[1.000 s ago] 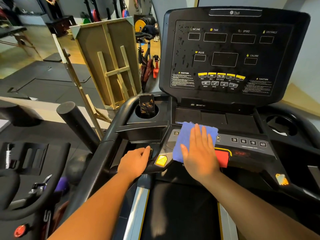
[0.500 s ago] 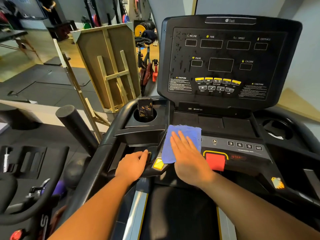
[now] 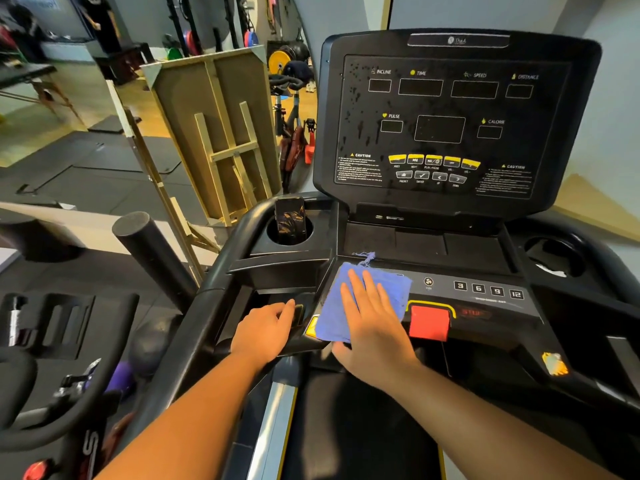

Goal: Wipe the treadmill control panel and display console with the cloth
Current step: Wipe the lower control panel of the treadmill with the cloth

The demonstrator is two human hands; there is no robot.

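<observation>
Lying flat on the left part of the sloped control panel (image 3: 485, 299), a blue cloth (image 3: 349, 306) of soft, woven texture is recorded; it is roughly square, with a frayed thread tuft at its far edge. Its near left corner hangs past the panel's front lip, over a yellow button that is partly covered. No marked long axis can be told; its sides run about parallel to the panel edges.

The right hand (image 3: 372, 323) is laid palm-down on the cloth, fingers (image 3: 356, 289) straight and slightly spread, pointing toward the display console (image 3: 450, 123); the thumb sits at the cloth's near edge. The left hand (image 3: 265, 329) rests on the black left handrail grip, fingers together and bent over it.

To the right of the cloth, just beside it, a red stop pad (image 3: 429, 322) in a yellow outline is noted, then numbered keys 3, 6, 9, 12 (image 3: 488, 289) and a fan symbol; this stretch of glossy black panel lies uncovered. The upright console is a matte black plastic slab with rounded corners, its face speckled with droplets and streaks at the left side, yellow buttons in a row below. A phone (image 3: 290, 220) stands upright in the left cup holder (image 3: 308, 233), a round recess.
</observation>
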